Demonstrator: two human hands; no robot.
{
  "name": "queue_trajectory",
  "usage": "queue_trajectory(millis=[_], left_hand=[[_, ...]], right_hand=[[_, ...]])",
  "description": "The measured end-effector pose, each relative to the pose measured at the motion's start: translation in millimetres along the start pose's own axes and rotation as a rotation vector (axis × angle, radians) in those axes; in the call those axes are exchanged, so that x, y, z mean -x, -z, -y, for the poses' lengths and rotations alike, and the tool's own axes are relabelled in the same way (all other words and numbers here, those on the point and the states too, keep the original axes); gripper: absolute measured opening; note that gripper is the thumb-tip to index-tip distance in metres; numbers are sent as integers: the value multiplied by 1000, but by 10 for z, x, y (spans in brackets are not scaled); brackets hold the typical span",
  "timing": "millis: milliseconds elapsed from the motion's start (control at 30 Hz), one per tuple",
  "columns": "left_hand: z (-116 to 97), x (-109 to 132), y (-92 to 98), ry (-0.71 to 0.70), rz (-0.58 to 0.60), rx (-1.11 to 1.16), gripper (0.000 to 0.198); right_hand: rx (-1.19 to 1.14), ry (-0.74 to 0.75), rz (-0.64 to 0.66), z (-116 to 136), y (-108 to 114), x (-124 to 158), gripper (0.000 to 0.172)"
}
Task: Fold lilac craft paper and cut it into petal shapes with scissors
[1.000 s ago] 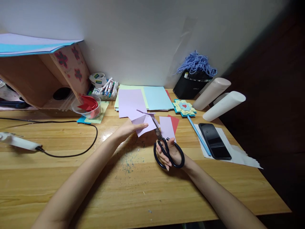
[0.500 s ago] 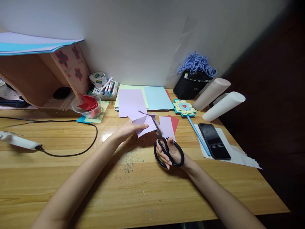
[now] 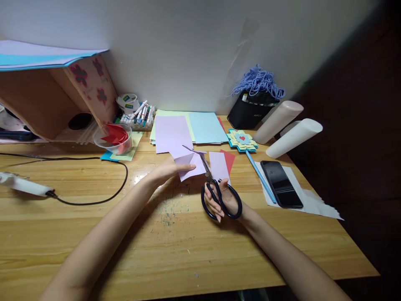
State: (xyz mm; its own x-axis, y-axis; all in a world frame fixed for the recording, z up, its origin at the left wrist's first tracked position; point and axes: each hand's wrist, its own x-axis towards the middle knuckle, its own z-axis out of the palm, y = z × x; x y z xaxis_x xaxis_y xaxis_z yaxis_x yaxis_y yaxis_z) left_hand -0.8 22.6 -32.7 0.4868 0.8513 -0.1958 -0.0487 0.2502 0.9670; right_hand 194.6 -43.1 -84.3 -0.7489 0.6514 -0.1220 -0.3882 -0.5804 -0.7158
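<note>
Between the thumb and fingers of my left hand [image 3: 171, 170] is a folded piece of purple paper [image 3: 191, 170], held above the table. My right hand [image 3: 226, 200] is closed around the black handles of a pair of scissors [image 3: 207, 175]. The metal blades point up and left and meet the paper's right edge, where a narrow strip stands away from the rest. Just right of the blades, a purple paper rectangle [image 3: 219, 165] lies partly over a red paper piece [image 3: 229, 159]. The fingers under the held paper are hidden.
Behind my hands lie stacked coloured sheets [image 3: 206, 127]. A paper flower [image 3: 242, 140] with a blue stem and a phone [image 3: 281, 184] are to the right. At left are a clear bowl [image 3: 97, 142], markers [image 3: 142, 115], a cardboard box [image 3: 59, 96] and a black cord [image 3: 94, 204].
The scissor handles have spread slightly wider, and the blades sit a little differently at the paper's edge. My left hand keeps its hold, and the view has shifted slightly.
</note>
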Motion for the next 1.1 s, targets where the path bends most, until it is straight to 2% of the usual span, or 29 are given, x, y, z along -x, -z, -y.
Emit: queue_trajectory(millis=[200,367,700,900,1100], left_hand=[[-3,4,18,-4,18,24,39],[-8,6,15,23,15,-2,33],[-14,11,19,8,16,-31,36],[-99,47,15,31,9,-45,31],[-137,64,21,86,3,-30,35]], right_hand=[[-19,25,-12,-20,25,-1,61],[12,6,-40,23,-52,3,70],[43,23,-50,121,-180,48,69],[47,-19,-60,91,-119,60,67],[9,-23,-25,74,-77,60,63]])
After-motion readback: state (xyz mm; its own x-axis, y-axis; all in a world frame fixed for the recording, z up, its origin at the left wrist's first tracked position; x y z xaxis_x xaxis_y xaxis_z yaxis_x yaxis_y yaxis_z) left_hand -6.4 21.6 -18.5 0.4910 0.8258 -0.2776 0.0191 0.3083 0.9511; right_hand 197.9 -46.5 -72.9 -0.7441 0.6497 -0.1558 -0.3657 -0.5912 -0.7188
